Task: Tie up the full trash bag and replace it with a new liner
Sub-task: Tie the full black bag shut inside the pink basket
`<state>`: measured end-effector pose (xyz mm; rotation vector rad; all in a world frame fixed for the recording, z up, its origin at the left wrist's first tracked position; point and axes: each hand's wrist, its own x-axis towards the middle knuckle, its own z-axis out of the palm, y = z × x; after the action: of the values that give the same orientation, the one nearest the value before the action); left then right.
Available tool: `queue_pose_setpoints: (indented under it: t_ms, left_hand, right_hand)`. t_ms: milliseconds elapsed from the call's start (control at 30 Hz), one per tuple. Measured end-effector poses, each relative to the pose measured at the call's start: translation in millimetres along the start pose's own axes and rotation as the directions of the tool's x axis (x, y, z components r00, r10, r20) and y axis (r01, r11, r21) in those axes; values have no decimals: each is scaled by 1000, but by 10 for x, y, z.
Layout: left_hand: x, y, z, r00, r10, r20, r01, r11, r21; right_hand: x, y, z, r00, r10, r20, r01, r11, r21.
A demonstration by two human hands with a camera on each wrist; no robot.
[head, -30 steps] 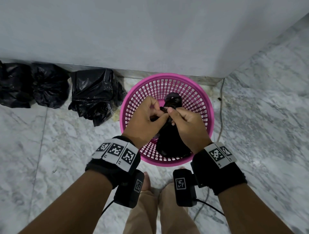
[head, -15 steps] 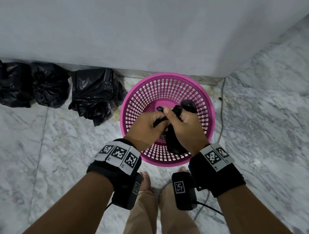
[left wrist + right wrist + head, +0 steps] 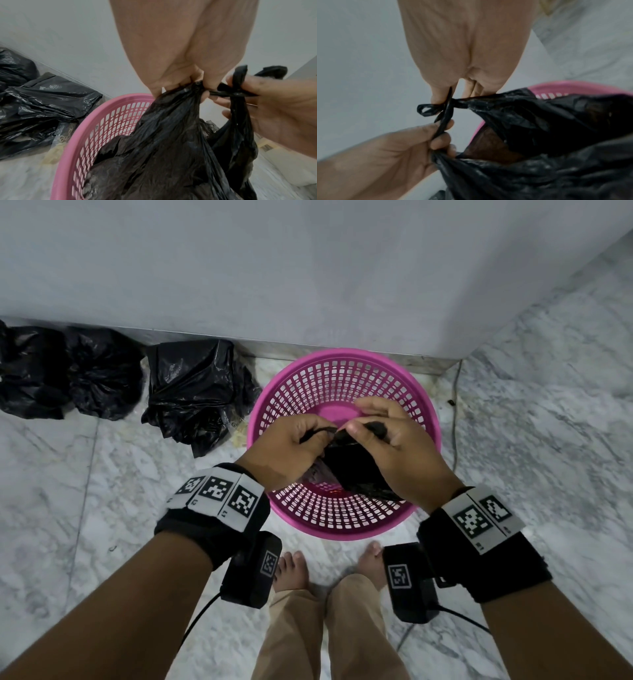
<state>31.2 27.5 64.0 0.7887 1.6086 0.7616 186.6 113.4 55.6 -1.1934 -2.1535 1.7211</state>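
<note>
Trash bag over basket: we are pinching its crossed handles, left hand, right hand; thin plastic may be slipping loose before knotting

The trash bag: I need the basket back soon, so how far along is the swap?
Done: the bag is gathered over the basket. In hand: left hand and right hand each pinch a handle, crossed but not knotted tight. Left: finish the knot, lift the bag out, fit a liner; none is visible.
</note>
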Motion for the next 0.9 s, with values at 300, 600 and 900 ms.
queue_pose_setpoints:
  t_ms: [300, 600, 900]
  left_hand:
    - [-8, 82, 4, 999, -25, -42, 22, 997, -74]
    - [-91, 167, 55, 995, -32, -89, 18, 988, -155]
    - [-42, 133, 30, 998, 57, -40, -59, 996, -63]
  right_hand:
    - [14, 51, 33, 993, -116, -28, 111, 985, -133]
    - [-47, -9, 155, 925, -35, -379, 22, 999, -40]
    - [-58, -36, 131, 904, -81, -419, 97, 995, 16]
